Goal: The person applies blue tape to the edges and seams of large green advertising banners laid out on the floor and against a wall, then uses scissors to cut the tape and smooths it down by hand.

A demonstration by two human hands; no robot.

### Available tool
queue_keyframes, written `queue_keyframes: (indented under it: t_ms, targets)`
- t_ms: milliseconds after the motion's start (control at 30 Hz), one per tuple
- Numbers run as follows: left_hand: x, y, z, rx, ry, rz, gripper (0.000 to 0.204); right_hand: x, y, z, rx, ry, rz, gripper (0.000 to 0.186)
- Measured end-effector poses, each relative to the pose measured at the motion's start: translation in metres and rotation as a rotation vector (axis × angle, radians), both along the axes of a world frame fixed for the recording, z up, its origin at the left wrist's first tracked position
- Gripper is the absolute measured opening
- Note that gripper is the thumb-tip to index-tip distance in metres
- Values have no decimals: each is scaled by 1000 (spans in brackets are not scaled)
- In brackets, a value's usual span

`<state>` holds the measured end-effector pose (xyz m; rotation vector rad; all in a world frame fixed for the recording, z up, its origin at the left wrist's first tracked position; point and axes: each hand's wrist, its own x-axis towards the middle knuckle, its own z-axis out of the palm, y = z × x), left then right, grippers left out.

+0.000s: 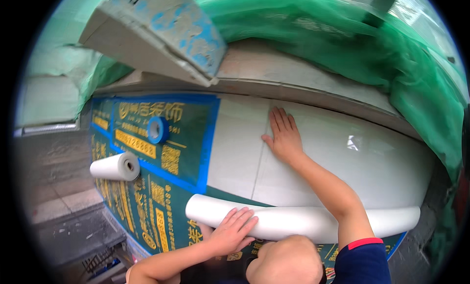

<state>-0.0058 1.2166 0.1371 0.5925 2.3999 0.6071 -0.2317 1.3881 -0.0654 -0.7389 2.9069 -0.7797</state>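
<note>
Roll (293, 223), white and long, lies at 6 o'clock from the right hand (284, 136), its axis running roughly 9 to 3 o'clock. The left hand (231, 232) is nearer: its fingers rest on the roll toward the 9 o'clock end, slightly apart, unclamped. The right fingers, also slightly apart, lie flat on white tile (333, 166).

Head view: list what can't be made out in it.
All in the head view:
Left hand: its palm, hidden by the back of the hand.
Large white roll: part of its length, hidden by the right arm.
White glossy surface: the patch under the right hand, covered by it.
Paint-marked beam: its far end, cut off by the upper edge.
Things at lower left: too dark and small.
</note>
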Motion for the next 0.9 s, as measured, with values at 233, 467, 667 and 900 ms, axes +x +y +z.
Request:
queue_keyframes:
  t_ms: [233,467,667,900]
  targets:
    - [35,-6,-23,-1,-3,-179,67,39,219,7,208,-24,-472,82]
    - [43,-16,-96,-95,322,-426,60,140,573,58,644,-686,-1365,74]
    - [33,0,-99,-144,542,-533,70,225,565,126,559,-197,-1392,53]
    - [-25,26,-123,-71,488,-532,99,352,537,95,-213,-180,-1962,64]
